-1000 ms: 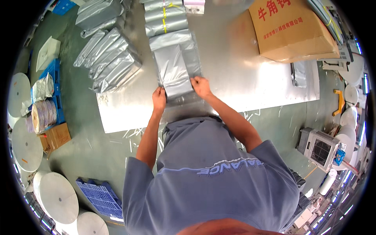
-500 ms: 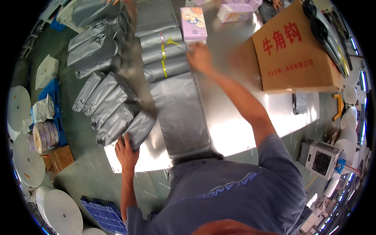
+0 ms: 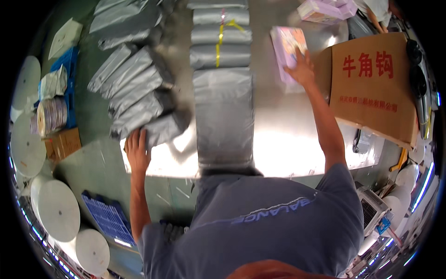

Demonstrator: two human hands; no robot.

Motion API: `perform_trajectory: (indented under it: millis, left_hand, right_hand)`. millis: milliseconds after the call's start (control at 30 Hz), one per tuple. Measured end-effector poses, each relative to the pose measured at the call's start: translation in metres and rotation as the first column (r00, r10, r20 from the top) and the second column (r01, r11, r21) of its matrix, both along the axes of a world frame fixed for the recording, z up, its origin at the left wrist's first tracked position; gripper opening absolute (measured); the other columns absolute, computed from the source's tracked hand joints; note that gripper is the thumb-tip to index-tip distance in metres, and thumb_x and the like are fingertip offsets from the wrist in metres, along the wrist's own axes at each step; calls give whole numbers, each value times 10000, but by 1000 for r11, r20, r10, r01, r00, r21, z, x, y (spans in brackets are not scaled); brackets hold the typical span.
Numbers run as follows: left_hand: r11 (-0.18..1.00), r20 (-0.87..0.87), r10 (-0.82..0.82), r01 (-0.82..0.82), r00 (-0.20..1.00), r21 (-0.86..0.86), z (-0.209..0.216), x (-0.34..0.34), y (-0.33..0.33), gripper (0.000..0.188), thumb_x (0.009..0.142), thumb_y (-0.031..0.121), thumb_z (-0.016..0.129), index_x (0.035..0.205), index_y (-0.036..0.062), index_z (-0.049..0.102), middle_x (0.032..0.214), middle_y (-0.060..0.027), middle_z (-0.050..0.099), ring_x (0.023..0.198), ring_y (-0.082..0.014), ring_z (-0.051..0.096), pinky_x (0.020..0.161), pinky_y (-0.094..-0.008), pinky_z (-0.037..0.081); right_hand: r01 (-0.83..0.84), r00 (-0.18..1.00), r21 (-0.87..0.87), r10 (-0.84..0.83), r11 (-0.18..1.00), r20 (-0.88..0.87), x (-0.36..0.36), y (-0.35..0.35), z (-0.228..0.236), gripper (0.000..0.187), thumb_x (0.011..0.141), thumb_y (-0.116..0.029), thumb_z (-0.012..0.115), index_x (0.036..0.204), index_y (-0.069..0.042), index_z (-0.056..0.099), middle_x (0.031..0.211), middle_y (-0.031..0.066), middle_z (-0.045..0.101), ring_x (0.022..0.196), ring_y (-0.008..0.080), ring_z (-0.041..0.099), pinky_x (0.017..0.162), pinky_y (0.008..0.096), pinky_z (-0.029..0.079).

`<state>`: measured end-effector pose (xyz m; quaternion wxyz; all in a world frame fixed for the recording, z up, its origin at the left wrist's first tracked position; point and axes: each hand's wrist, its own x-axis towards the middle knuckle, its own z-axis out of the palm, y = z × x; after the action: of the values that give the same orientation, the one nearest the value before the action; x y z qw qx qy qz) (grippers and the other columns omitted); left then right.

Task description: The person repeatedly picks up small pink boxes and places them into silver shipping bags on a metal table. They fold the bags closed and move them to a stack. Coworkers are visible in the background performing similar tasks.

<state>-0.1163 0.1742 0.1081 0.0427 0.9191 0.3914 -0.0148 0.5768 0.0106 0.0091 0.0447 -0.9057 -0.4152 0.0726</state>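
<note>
Over a purple-and-white printed box [image 3: 284,53] on the right half of the metal table, my right hand [image 3: 303,69] has its thumb on the near left side and its fingers across the top; the hand is closed on it. My left hand [image 3: 137,146] lies at the near end of a fanned row of grey plastic bag bundles [image 3: 139,93], fingers stretched out against the nearest bundle [image 3: 165,129]. Between my hands a flat stack of grey plastic bags [image 3: 224,116] reaches to my waist. Beyond it lie rolled grey bundles [image 3: 220,55] with a yellow strap across them.
A large cardboard box [image 3: 367,93] with red print stands at the right. More purple boxes [image 3: 327,10] lie at the far right, near another person's arm [image 3: 375,21]. Further grey bundles [image 3: 125,21] sit far left. White rolls [image 3: 58,211] and a blue pallet [image 3: 107,214] are on the floor.
The purple box has come away from beside the rolled bundles, to the right and toward me, with my right hand on it. My left hand stays at the bundles. The whole view has shifted.
</note>
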Motion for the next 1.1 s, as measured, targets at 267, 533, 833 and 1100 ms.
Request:
perform_trajectory:
  millis: [267,533,833,1100]
  left_hand:
    - [971,344,115,-178,932,158,-25,50,-71,570,771,56,721,1331,48,612,1360,-197,584,1265,-393,547,1079,-507,419]
    - [362,385,270,278,882,-890,-88,262,-283,743,1054,606,427,1377,-50,556,1402,-247,589,1367,-386,507,1144,-430,388]
    - [-10,319,644,424,695,-905,-30,259,-262,707,1116,577,272,1514,33,485,1504,-112,539,1333,-221,538,1124,-348,409]
    - [195,390,478,338,787,-921,-24,210,-225,464,1080,326,529,1433,24,544,1471,-150,537,1319,-252,526,1077,-373,434]
  right_hand:
    - [314,901,3,-296,950,-318,-291,-266,53,1130,683,-469,919,1603,-160,341,1630,234,271,1279,470,531,967,543,540]
    - [829,228,106,-159,549,-960,-315,-291,35,732,1026,-603,536,1457,-11,541,1363,158,639,1239,272,612,1036,371,470]
    - [907,-218,-72,317,415,-923,-314,-267,107,630,1032,-478,548,1425,14,532,1353,219,643,1182,312,670,1043,463,543]
    - [786,-572,-297,456,542,-682,-340,-249,113,508,983,-346,597,1364,-11,586,1268,156,696,1090,340,700,948,504,569]
